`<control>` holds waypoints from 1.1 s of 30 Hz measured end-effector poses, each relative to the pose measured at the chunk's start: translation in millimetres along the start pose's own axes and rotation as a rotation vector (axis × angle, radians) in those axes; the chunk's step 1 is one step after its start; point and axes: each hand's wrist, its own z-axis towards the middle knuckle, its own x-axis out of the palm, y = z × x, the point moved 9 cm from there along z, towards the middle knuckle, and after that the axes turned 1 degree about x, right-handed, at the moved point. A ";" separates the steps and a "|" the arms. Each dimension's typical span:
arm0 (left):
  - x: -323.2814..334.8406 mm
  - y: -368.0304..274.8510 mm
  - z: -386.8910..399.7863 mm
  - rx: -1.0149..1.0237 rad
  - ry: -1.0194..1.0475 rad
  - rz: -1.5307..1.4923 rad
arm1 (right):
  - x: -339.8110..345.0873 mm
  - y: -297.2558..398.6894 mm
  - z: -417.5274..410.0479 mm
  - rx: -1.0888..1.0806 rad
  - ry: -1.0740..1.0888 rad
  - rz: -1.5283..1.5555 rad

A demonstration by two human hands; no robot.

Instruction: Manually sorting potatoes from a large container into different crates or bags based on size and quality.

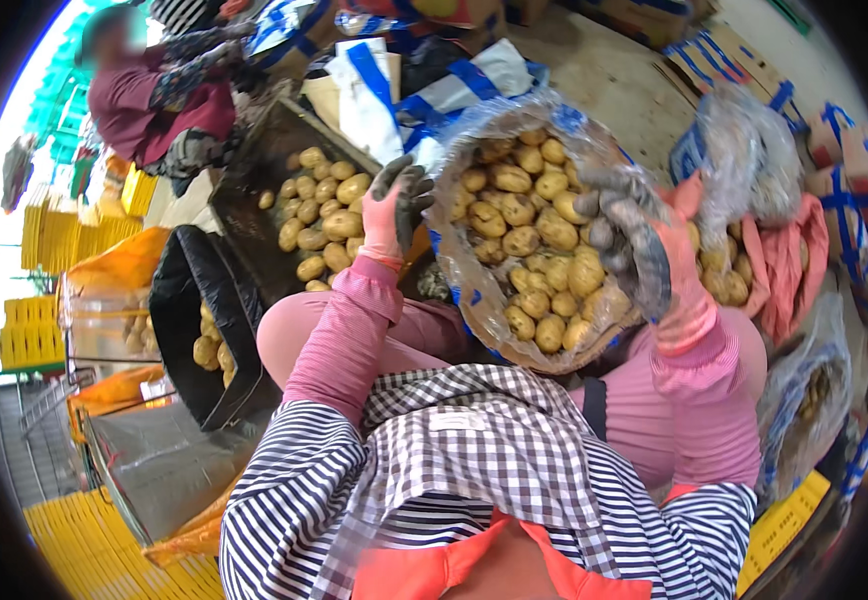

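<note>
Potatoes [524, 210] fill a plastic-lined cardboard box [471, 300] in front of me. My left hand [402, 196], in a pink work glove with dark grey fingers, is raised between this box and a dark tray [254, 180] that holds more potatoes [326, 202]. Its fingers are spread slightly and I see nothing in them. Over the right rim of the box is my right hand [632, 244], gloved alike, with its fingers bent; whether something is in it cannot be told. A black bag [178, 322] with potatoes stands open left of my knee.
Another person [156, 112] sits at the upper left beyond the tray. Right of the box are a pink sack [786, 262] with potatoes, a clear plastic bag [753, 150] and a plastic-lined container [809, 405]. Yellow crates [118, 547] stand at the lower left.
</note>
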 end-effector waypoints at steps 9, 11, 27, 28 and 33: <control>115.0 201.9 -11.4 -0.136 0.800 1.603 | -25.4 35.9 -11.2 -0.065 -0.188 -0.027; 127.8 231.2 -25.2 -0.225 0.926 1.915 | -28.1 43.2 -17.9 -0.129 -0.208 -0.241; 40.5 287.9 16.5 -0.160 0.261 1.575 | 7.2 23.5 -1.4 -0.280 -0.036 -0.503; 119.9 218.7 -19.4 -0.037 0.566 1.698 | -38.7 22.3 -9.2 -0.225 -0.142 -0.497; 120.6 97.1 -34.6 -0.003 0.383 1.162 | -10.2 -6.1 -4.5 -0.009 -0.309 -0.200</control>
